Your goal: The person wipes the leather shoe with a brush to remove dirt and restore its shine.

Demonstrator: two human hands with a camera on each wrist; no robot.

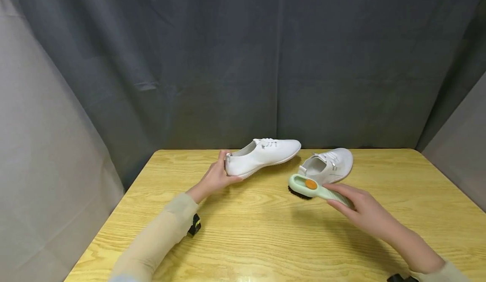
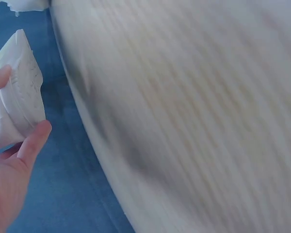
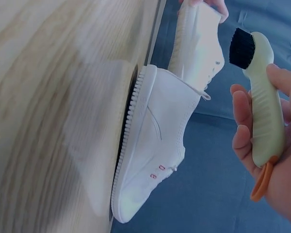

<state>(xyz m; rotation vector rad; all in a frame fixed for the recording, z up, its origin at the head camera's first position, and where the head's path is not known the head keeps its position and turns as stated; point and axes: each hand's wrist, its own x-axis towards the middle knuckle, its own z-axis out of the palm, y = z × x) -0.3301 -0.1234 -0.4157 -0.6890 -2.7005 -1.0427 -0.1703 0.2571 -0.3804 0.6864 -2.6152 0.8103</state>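
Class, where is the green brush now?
In the head view, the green brush is right of centre, held in the right hand, its bristles appearing just below the white shoe resting on the table.

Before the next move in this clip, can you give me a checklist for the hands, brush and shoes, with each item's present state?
1. Left hand grips the held shoe at its heel: ok.
2. Right hand holds the brush by its handle: ok.
3. Bristles face down toward the table in the head view: ok.
4. Bristles touch the held shoe: not ok, they are apart.
5. Second shoe stands sole-down on the table: ok.
6. Cleaning liquid inside the brush: cannot tell.
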